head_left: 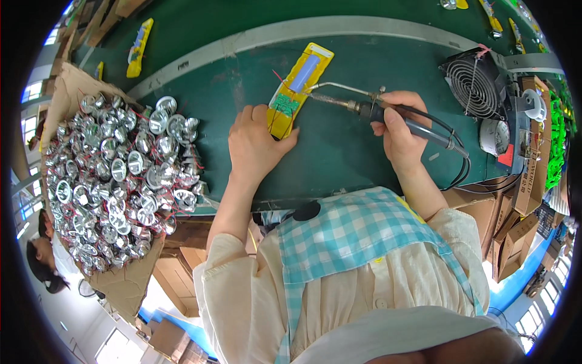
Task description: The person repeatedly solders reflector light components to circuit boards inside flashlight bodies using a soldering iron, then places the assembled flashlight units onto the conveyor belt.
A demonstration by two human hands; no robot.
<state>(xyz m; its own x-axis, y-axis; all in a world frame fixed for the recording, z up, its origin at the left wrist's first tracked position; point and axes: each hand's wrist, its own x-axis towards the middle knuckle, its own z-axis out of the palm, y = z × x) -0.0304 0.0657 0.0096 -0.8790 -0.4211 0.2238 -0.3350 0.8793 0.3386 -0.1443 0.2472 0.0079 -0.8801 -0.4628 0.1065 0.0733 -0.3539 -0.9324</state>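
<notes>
A long yellow plastic housing (280, 127) lies slanted on the green bench, with a blue cylindrical battery (305, 74) and a green circuit board (285, 105) inside it. My left hand (257, 142) grips its near end, thumb on the right side and fingers on the left. In my right hand (405, 130) is a soldering iron (367, 110) with a thin curved metal feed tube (345, 87). The iron's tip is at the housing, close to where battery and board meet; whether it touches cannot be seen. A thin red wire (279, 77) sticks up from the housing's left edge.
Shiny reflector cups (118, 167) with red wires are heaped on cardboard at left. A black fan (476, 85) stands at right, near a round metal tin (494, 136) and the iron's cable (465, 167). Beyond the pale rail (254, 37) lie more yellow housings (139, 48).
</notes>
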